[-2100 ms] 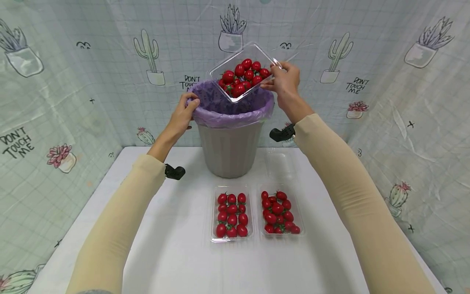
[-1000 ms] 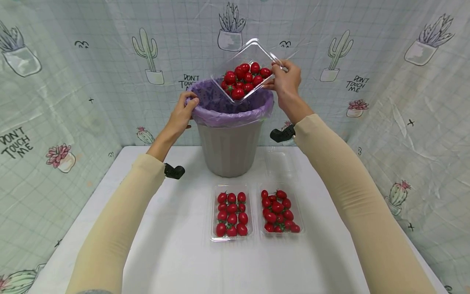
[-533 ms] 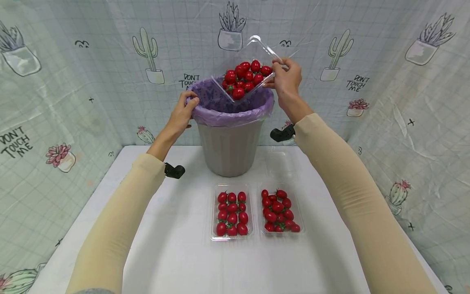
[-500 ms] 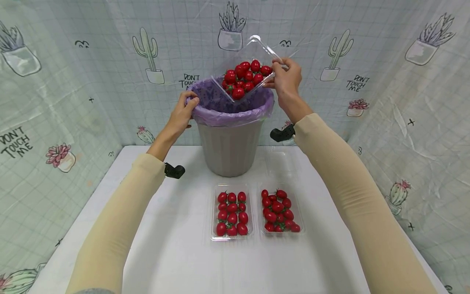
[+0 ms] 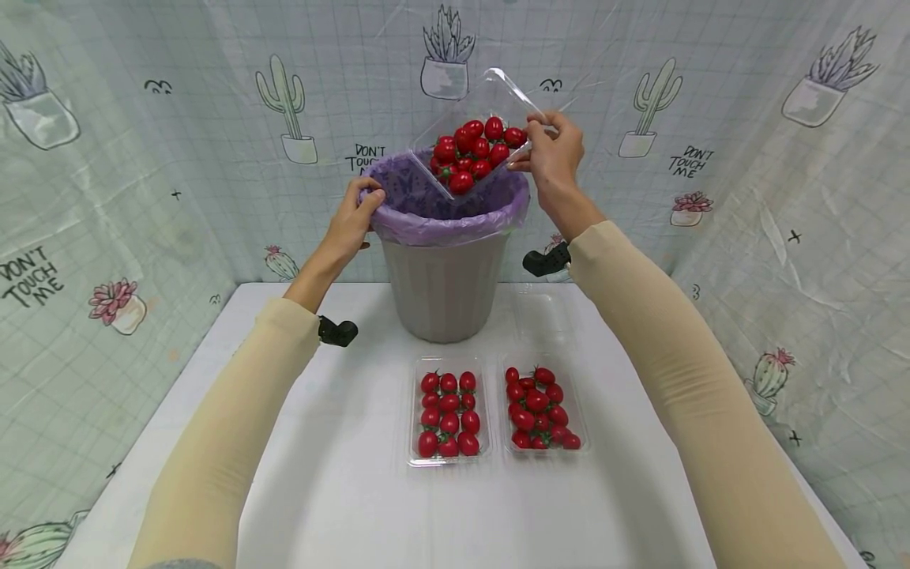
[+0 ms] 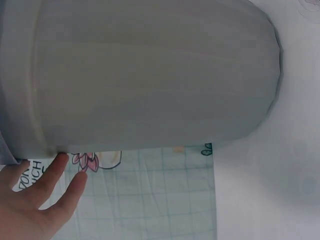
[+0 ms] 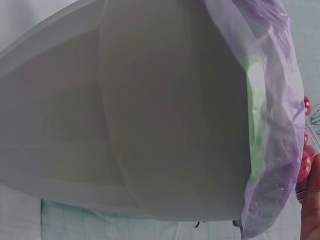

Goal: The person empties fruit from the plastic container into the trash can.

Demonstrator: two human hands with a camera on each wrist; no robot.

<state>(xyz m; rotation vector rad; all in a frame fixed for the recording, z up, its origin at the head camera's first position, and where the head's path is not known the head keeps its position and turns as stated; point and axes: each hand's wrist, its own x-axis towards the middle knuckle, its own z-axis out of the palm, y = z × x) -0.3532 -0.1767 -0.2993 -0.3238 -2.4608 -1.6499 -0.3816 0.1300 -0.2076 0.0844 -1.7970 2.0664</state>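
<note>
At the back of the table stands a grey trash bin (image 5: 445,294) lined with a purple bag (image 5: 449,231). My left hand (image 5: 348,223) grips its rim on the left; the left wrist view shows several fingers (image 6: 70,197) beside the bin's outer wall. Above the opening, my right hand (image 5: 556,154) pinches the right corner of a clear plastic tray (image 5: 519,96). Red cherry tomatoes (image 5: 480,148) lie heaped in that tray, which is tilted toward the camera with its near corner lowest. Beyond the bag in the right wrist view, part of the right hand (image 7: 311,205) appears beside tomatoes.
On the white table (image 5: 341,474), a clear tray of tomatoes in rows (image 5: 449,414) sits in front of the bin. To its right is another tray with tomatoes loosely heaped (image 5: 538,409). An empty clear tray (image 5: 542,318) lies behind, right of the bin. Printed curtains enclose the table.
The tray in my right hand has tipped slightly more, its far corner rising and the tomatoes shifting a little right. My left hand stays on the bin's rim.
</note>
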